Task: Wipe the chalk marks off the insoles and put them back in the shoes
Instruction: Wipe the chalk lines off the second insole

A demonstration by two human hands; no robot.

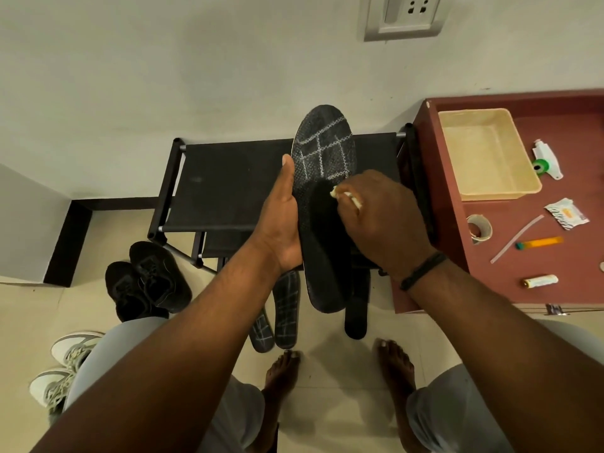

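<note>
A pale plastered wall carries a grey socket plate. Below, a black fabric rack stands on beige floor tiles, beside a reddish-brown table.

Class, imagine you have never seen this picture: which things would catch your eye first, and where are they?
Dead centre, the left hand holds a black insole upright, white chalk lines crossing its upper half. The right hand presses a pale cloth against its middle. On the floor below lie more chalked insoles; black shoes sit at left.
</note>
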